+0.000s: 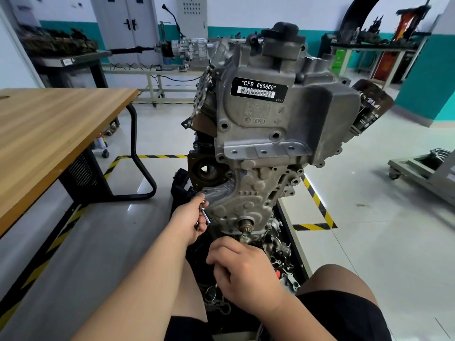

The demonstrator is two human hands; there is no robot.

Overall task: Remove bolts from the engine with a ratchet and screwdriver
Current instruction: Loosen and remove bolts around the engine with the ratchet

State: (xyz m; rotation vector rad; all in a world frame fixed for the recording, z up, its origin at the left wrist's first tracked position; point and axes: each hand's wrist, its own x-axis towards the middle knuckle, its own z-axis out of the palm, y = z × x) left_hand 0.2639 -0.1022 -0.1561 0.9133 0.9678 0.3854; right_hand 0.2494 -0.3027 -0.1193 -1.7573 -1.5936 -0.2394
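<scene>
Two-handed, worked low at the front of the engine (pixel 258 134), standing upright in the middle of the room. Wrapped the left grip (pixel 190 217) round a short silver tool (pixel 205 214), fingers curled tight on it, tip aimed at the lower left edge of the grey cover (pixel 246 200). Looked like part of the ratchet, but could not say for sure. Held the right grip (pixel 246 269) lower down and nearer the body, fingers curled under, just above a pile of loose metal parts (pixel 280 252). Could not make out any held thing inside. Saw no screwdriver.

Seemed to be lining up on a bolt near that edge; too small to see the bolt itself. Needed to seat the tool square on the bolt head, push in firmly, then turn slowly. Needed a free hand under it too, to catch the bolt before a drop into the parts below. Risked a slip and a scraped knuckle with a crooked tool.

Stood beside a wooden worktop (pixel 49 134) on black legs, off to the left and well apart from the engine. Had a pale shiny floor (pixel 369 193) underfoot, marked with yellow and black tape (pixel 317 200). Had grey double doors (pixel 125 23) at the far wall, a gearbox (pixel 189 49) nearby, and a low trolley (pixel 423 168) to the right.
</scene>
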